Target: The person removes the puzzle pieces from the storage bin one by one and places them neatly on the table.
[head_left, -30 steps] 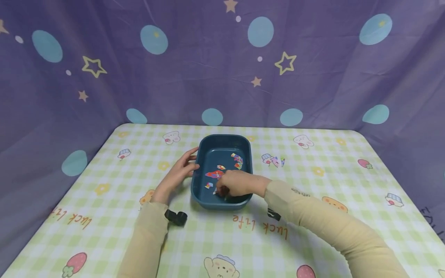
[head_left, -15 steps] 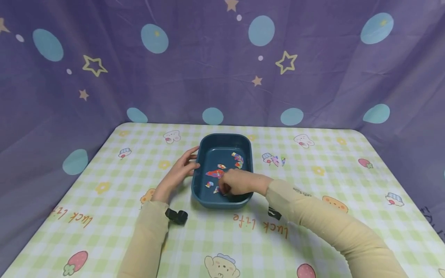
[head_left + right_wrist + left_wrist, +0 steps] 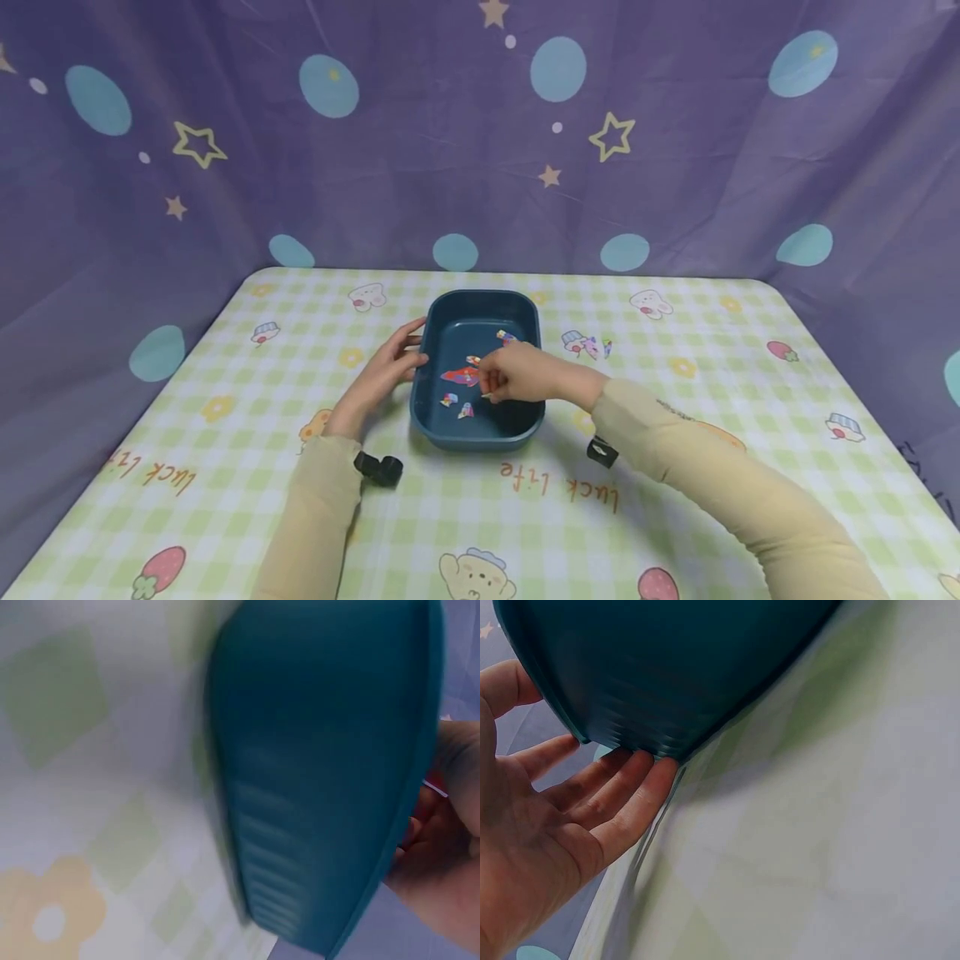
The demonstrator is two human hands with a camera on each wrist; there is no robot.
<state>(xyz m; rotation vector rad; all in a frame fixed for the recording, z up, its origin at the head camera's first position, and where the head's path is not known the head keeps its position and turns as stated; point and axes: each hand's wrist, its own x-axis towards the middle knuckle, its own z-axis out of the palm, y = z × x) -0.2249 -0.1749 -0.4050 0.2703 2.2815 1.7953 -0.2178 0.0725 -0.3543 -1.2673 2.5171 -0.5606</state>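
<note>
Both arms wear long, pale beige sleeves (image 3: 720, 487) of soft knit that reach to the wrists. A small black device (image 3: 378, 468) is strapped at the left wrist, lower left of centre, and another black device (image 3: 602, 451) with a white mark sits at the right wrist.

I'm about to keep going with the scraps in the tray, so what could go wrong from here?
The scraps are small and flat on the tray floor, so the right hand may fumble its pick. The left hand only rests straight fingers against the tray's side, so the tray could slide. Two scraps lying outside on the table could be missed.
</note>
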